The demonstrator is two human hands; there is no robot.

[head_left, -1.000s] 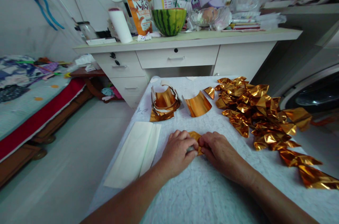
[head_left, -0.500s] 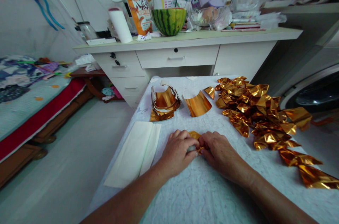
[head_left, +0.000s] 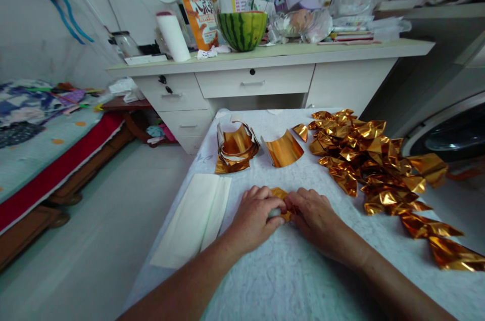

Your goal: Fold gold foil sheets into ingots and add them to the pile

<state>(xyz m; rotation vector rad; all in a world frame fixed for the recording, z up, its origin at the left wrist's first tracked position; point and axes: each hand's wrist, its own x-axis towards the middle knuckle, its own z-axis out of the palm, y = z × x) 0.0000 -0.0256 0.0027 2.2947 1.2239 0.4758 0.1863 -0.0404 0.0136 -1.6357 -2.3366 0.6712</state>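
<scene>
Between my two hands, at the middle of the cloth-covered table, is a small piece of gold foil paper (head_left: 279, 193), mostly hidden by fingers. My left hand (head_left: 257, 215) pinches its left side with thumb and forefinger. On the other side my right hand (head_left: 314, 217) has its fingers closed on the same piece. Beyond them lie a curved gold foil sheet (head_left: 284, 149) and a curled stack of gold foil sheets (head_left: 237, 144). Folded gold foil pieces (head_left: 352, 146) are heaped to the right, trailing toward the front right corner.
White folded paper (head_left: 193, 220) lies left of my left arm. Behind the table stands a white desk (head_left: 253, 81) bearing a cut watermelon (head_left: 242, 30), an orange snack bag (head_left: 197, 7) and a paper roll (head_left: 173, 38). A bed (head_left: 49, 144) is at left, a front-loading washer (head_left: 450, 129) at right.
Both hands stay closed on the foil piece, with only slight finger movement. My right hand has tilted a little. The other things have not moved on the table.
</scene>
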